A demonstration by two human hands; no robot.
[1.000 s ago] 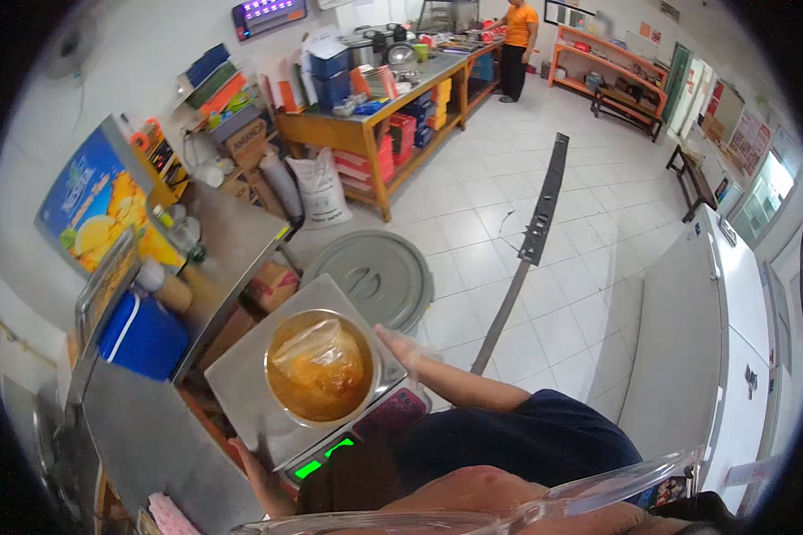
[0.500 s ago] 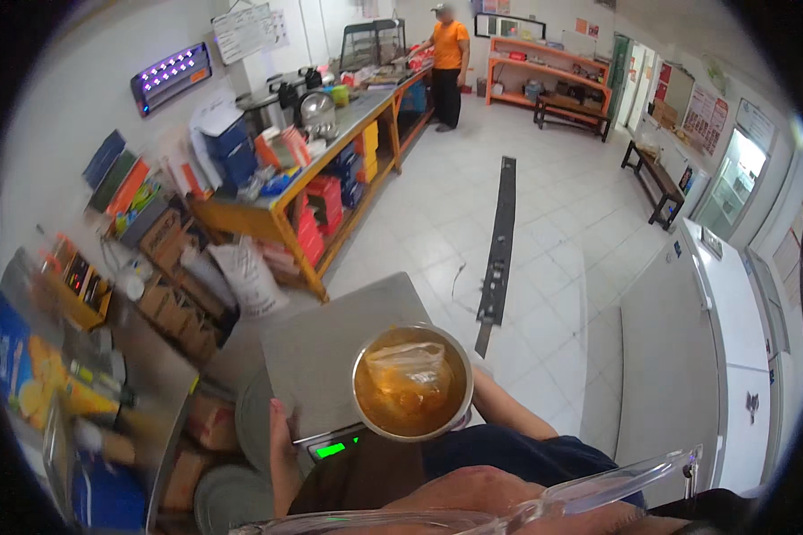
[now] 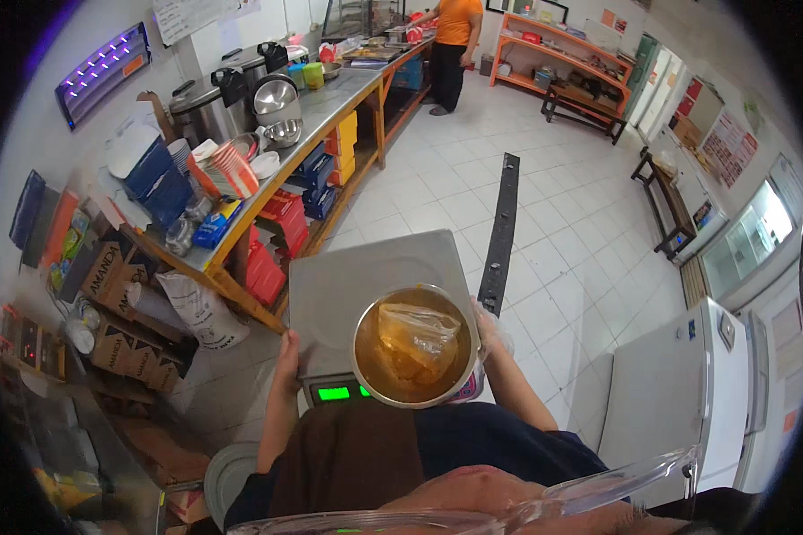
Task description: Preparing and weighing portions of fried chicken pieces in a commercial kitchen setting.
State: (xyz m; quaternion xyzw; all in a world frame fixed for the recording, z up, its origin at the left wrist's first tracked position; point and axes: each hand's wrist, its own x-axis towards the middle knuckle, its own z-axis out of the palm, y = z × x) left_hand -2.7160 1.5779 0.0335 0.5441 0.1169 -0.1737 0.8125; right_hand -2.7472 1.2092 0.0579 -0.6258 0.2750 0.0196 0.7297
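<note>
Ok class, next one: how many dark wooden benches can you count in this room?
2: the far bench in front of the orange shelves, and the near bench toward the room's right side. Others may be hidden.

This looks like a commercial kitchen: large steel pots (image 3: 203, 109) line the wall-side edge of the table (image 3: 321, 116), metal bowls (image 3: 283, 134) nearer its front.

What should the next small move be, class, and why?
Perhaps firm up the grip of the right hand on the scale: the metal bowl, holding a plastic bag, sits off-centre toward the scale's near right corner, while the left hand holds the opposite side.
</note>
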